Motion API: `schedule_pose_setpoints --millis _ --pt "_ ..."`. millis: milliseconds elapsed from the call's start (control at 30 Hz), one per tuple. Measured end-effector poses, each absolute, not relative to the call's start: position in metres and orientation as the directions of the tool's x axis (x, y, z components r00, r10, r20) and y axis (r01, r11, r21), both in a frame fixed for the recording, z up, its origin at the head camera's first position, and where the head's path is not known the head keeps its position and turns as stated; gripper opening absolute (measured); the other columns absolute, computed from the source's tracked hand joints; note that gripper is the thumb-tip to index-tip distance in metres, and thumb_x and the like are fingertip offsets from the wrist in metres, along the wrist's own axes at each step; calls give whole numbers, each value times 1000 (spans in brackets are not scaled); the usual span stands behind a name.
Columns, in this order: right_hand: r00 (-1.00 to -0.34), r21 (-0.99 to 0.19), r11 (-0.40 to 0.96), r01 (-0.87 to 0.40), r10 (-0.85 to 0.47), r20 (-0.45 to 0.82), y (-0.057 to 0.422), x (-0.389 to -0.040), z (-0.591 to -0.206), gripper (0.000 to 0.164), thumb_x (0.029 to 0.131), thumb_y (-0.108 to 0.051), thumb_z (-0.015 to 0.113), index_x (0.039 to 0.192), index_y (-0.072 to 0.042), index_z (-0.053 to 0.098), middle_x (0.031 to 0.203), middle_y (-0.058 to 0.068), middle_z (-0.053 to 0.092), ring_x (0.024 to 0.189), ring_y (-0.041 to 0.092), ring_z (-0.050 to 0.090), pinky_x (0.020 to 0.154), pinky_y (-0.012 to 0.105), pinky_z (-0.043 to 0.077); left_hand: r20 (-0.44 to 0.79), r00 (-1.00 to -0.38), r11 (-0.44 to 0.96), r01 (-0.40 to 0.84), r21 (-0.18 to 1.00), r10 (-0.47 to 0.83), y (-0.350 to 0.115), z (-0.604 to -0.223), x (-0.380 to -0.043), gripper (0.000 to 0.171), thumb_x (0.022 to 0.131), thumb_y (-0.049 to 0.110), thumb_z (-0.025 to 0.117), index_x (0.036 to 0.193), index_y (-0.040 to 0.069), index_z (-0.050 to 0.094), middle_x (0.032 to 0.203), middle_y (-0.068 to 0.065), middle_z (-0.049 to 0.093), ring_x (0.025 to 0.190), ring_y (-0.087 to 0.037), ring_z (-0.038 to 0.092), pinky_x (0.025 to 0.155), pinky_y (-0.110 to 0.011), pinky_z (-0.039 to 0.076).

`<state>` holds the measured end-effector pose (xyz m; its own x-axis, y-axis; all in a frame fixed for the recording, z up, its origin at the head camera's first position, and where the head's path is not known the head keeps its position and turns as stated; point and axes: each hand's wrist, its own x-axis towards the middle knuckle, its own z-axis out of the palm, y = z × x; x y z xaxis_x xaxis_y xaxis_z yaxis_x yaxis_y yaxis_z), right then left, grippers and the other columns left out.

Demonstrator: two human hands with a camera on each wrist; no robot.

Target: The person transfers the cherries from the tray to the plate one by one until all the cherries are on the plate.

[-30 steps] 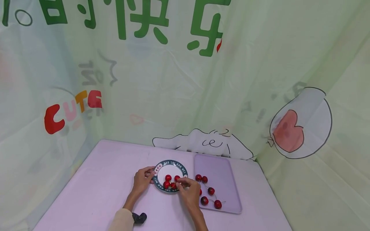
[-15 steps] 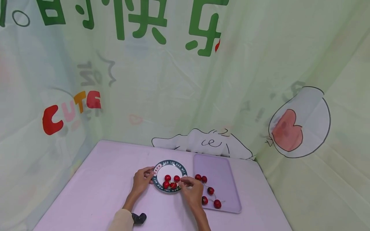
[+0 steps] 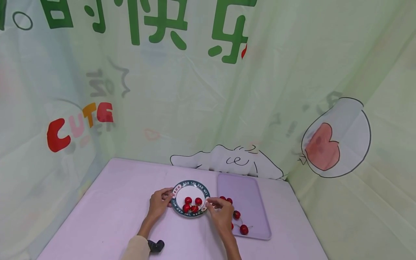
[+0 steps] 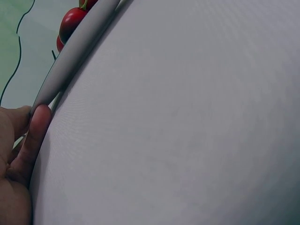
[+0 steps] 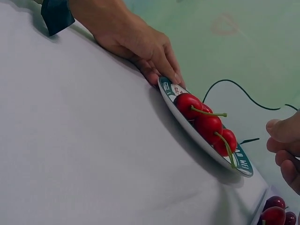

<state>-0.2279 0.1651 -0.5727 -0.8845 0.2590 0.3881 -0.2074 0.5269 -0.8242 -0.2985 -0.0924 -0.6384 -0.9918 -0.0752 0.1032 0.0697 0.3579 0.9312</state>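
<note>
In the head view, a round plate (image 3: 190,191) with a dark green lettered rim holds several bright red cherries (image 3: 186,208) with green stems. My left hand (image 3: 159,203) grips its left rim; in the left wrist view, a fingertip (image 4: 42,115) is under the edge and the thumb lies opposite. My right hand (image 3: 221,216) is by the plate's right rim, between plate and tray, its fingers loosely bent with nothing visible in them. The right wrist view has the right hand (image 5: 287,147) apart from the plate (image 5: 206,140).
Right of the plate lies a light purple tray (image 3: 240,187) bearing several darker cherries (image 3: 244,229), some partly hidden behind my right hand. A small black object (image 3: 156,246) shows beside my left wrist. A printed curtain (image 3: 195,108) stands behind the pale tabletop (image 3: 130,180).
My right hand has moved right, from beside the cherries on the plate to past its rim, covering some of the tray's cherries. The left hand and plate have stayed put.
</note>
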Motion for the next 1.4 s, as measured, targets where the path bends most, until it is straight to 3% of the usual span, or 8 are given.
schedule_pose_setpoints --millis 167,333,500,1033,1400 --pt "-868 -819 524 -235 265 419 174 -230 -572 17 86 1 90 101 -7 87 93 5 84 81 18 70 76 22 59 104 -991 366 67 928 -82 -92 -637 -299 34 106 10 70 140 6 73 106 -9 74 66 -10 69 65 -16 53" --pt "-865 -831 528 -173 323 385 180 -229 -568 19 85 0 91 100 -11 87 92 3 84 81 15 70 77 25 60 98 -992 360 64 931 -76 -92 -634 -296 34 106 8 70 140 5 73 105 -10 74 64 -10 69 64 -16 53" --pt "-848 -826 530 -191 335 410 184 -224 -558 17 85 3 89 98 -7 87 90 7 84 76 12 68 73 27 59 126 -989 352 91 932 -78 -91 -634 -296 33 105 7 71 138 3 73 103 -12 75 61 -8 69 61 -16 54" --pt "-825 -831 531 -167 386 412 204 -210 -535 12 84 6 88 94 0 85 87 15 82 69 1 61 65 15 50 119 -990 342 86 936 -77 -92 -638 -298 33 105 6 70 138 4 74 102 -11 73 63 -10 70 61 -17 56" --pt "-813 -809 568 -148 397 427 228 -222 -549 13 86 1 89 97 -5 87 89 8 84 75 4 64 73 20 52 113 -991 351 79 933 -78 -92 -636 -298 33 106 7 70 138 4 74 103 -10 73 63 -11 70 63 -16 55"
